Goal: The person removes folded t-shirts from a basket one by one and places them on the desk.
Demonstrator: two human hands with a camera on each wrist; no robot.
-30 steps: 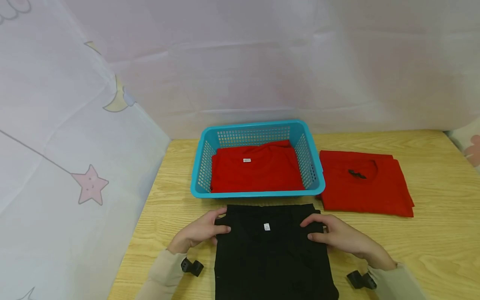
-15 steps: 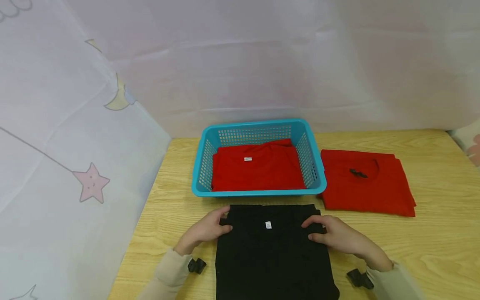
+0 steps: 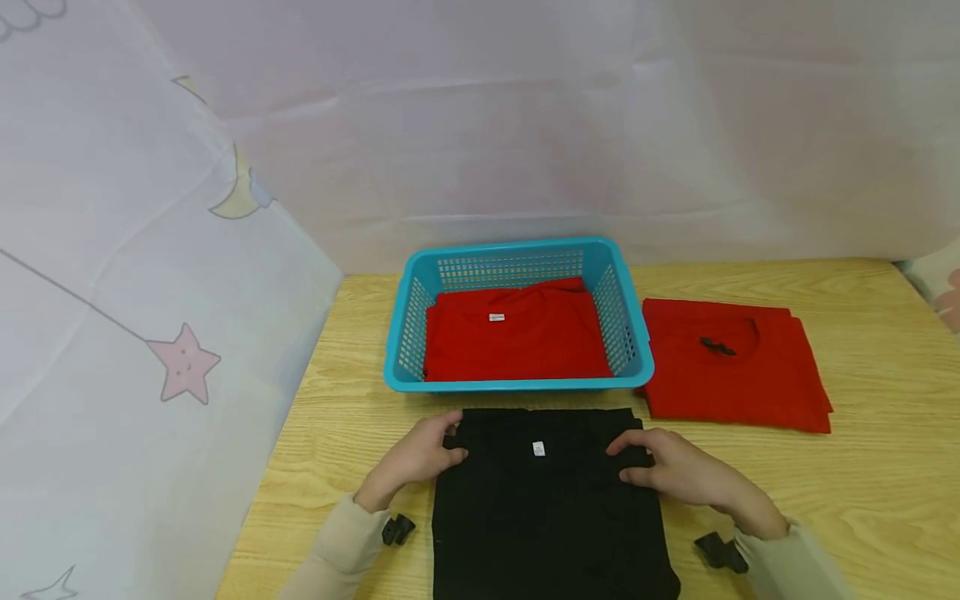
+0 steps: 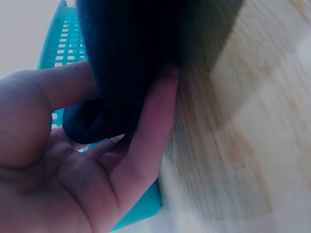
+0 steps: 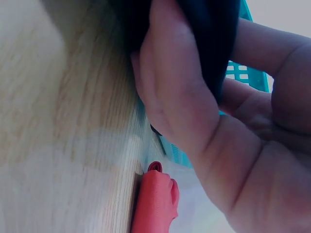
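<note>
A folded black shirt with a small white label at its neck lies on the table; the lower edge of the head view cuts it off. At its upper left edge my left hand grips the cloth, thumb on top. In the left wrist view, the fingers pass under the folded edge of the black cloth. My right hand holds the opposite edge, thumb and forefinger over the top. Its other fingers reach beneath the cloth in the right wrist view.
Just beyond the shirt stands a blue plastic basket, with a folded red shirt inside. Right of the basket, another folded red shirt with a dark print lies on the wooden table. A pale fabric backdrop rises behind.
My left hand and forearm have shifted slightly to the right, still at the shirt's edge. My right hand keeps nearly the same place, and the whole head view has drifted a little.
</note>
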